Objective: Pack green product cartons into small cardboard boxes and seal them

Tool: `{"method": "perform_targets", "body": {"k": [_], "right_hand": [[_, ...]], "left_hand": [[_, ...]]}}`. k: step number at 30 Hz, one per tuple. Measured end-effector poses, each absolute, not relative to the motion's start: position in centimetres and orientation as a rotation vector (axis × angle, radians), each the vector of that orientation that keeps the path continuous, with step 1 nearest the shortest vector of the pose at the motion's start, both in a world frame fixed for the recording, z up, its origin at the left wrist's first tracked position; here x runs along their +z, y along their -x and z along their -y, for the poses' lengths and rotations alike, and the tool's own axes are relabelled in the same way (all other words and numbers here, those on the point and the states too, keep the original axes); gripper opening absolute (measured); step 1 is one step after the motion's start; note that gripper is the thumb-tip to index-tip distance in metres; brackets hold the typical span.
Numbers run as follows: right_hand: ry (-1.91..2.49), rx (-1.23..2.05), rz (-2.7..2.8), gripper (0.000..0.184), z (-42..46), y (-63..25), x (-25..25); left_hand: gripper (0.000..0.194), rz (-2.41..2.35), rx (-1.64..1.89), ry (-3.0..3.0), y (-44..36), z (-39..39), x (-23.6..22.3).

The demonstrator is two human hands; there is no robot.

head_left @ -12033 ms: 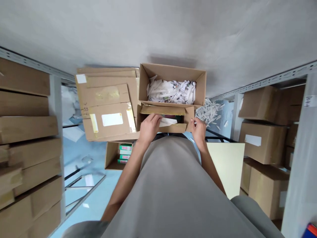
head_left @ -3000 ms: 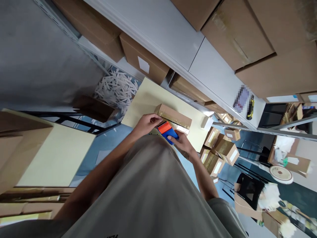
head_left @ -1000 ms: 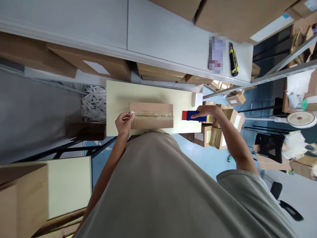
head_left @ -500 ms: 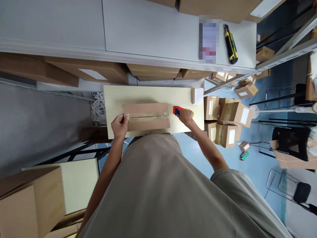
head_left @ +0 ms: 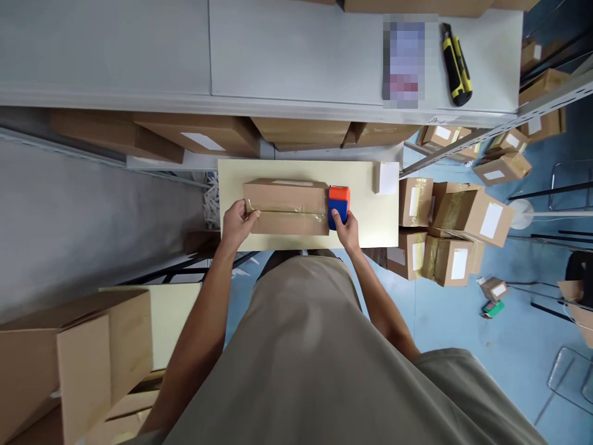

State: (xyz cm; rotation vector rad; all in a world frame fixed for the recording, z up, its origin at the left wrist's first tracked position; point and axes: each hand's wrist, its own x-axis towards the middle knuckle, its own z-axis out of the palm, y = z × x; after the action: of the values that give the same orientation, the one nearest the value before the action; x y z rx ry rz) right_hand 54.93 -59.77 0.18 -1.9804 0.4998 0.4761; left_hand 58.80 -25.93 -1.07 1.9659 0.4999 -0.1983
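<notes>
A long cardboard box (head_left: pixel 291 224) lies on a pale yellow tabletop (head_left: pixel 361 179), with shiny clear tape along its top seam. My left hand (head_left: pixel 238 225) is closed on the box's left end, thumb on the tape and fingers at the end face. In my right hand (head_left: pixel 346 231) is a blue and red tape dispenser (head_left: pixel 339 201), held against or right beside the box's right end. Whether the dispenser touches the cardboard I cannot tell. A small white box (head_left: pixel 387 178) stands at the table's far right corner.
A grey shelf (head_left: pixel 296 68) runs beyond the table, bearing a yellow-black box cutter (head_left: pixel 456 67) and a blurred-out rectangular item (head_left: pixel 406 65). Stacked taped cartons (head_left: pixel 451 259) stand on the floor at right. An open carton (head_left: pixel 106 346) sits at lower left.
I have turned from the box of paper shreds to this table. Lately the tape dispenser has come from right of the box to its right end. My left hand stays at the left end.
</notes>
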Motion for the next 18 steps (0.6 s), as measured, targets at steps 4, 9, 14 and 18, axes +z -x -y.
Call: {"method": "perform_targets", "body": {"k": [4, 9, 14, 18], "right_hand": [[1.980, 0.366, -0.475, 0.076, 61.7, -53.9, -0.7], [1.974, 0.398, -0.408, 0.081, 63.3, -51.4, -2.9], [1.883, 0.351, -0.346, 0.082, 63.1, -48.4, -6.2], [1.819, 0.218, -0.288, 0.093, 62.5, -46.3, -8.6]], "left_hand": [[0.038, -0.598, -0.030, -1.952, -56.8, 28.7, -2.4], [0.039, -0.781, -0.014, -1.922, -52.7, 31.8, -5.0], [0.041, -0.858, -0.023, -1.899, -50.6, 32.7, -6.7], [0.036, -0.897, 0.047, -1.829, -51.0, 32.4, -7.8]]}}
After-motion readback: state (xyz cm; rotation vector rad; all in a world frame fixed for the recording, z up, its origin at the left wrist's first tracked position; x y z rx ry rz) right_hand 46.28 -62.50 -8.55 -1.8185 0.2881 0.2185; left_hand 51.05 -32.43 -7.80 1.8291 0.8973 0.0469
